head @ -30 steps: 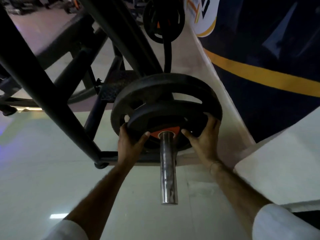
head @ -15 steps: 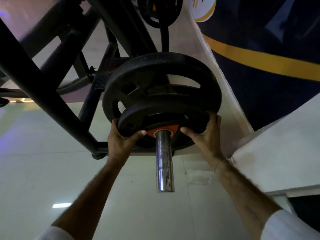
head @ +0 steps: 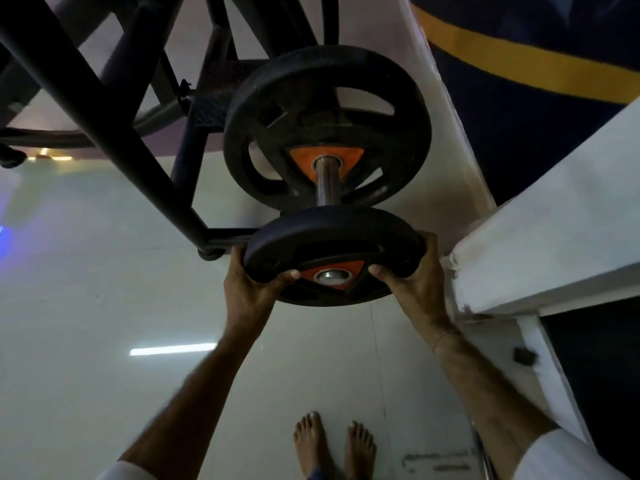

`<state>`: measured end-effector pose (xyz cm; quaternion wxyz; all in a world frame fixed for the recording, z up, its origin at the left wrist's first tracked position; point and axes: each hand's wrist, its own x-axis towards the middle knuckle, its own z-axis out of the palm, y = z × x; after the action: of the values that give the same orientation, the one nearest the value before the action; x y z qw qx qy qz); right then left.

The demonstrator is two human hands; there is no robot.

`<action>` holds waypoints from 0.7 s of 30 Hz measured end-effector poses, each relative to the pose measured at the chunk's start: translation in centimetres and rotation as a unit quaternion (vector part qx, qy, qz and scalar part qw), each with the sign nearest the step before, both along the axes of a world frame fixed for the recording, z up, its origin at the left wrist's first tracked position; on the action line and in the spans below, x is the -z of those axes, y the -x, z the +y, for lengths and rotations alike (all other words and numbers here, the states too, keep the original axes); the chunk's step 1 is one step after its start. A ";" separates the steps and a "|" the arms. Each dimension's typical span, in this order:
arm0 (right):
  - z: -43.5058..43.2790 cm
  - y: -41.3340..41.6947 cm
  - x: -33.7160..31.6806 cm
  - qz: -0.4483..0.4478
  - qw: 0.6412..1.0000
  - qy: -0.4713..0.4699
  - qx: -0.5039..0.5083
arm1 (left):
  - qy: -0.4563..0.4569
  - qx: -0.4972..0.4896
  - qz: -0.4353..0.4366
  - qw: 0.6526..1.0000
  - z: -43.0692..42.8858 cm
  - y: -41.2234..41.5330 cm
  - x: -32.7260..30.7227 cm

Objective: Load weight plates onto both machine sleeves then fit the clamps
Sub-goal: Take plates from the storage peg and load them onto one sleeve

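Observation:
A small black weight plate (head: 332, 237) with an orange hub sits at the outer tip of the steel sleeve (head: 326, 183). My left hand (head: 247, 282) grips its left rim and my right hand (head: 417, 280) grips its right rim. A larger black plate (head: 263, 109) with an orange hub sits further in on the same sleeve, with a stretch of bare steel between the two plates. No clamp is in view.
The machine's black frame tubes (head: 104, 126) slant across the left and top. A white ledge (head: 554, 237) and a dark wall with a yellow stripe (head: 519, 64) close off the right. My bare feet (head: 334, 445) stand on the pale tiled floor below.
The small plate was pressed against the large plate; both hands have slid it outward along the sleeve to the sleeve's tip. The view has tilted down, showing my feet.

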<state>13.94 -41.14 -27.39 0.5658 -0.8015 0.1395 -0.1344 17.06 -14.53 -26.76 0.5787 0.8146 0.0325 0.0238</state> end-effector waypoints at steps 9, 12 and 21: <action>4.1 12.7 -6.9 0.063 0.997 -0.033 -0.021 | -0.032 -0.012 0.067 0.997 3.6 13.0 -8.3; 6.3 14.2 -12.8 0.035 0.998 -0.043 -0.038 | -0.042 -0.029 0.036 0.998 6.0 15.3 -14.3; 18.2 17.0 -30.7 -0.147 0.988 -0.040 -0.031 | -0.010 -0.044 -0.145 0.988 17.6 18.9 -32.8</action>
<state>-3.02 -22.97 3.27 0.6155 -0.7538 0.0352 -0.2273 -1.84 3.11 6.06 0.5676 0.8060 -0.0156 0.1673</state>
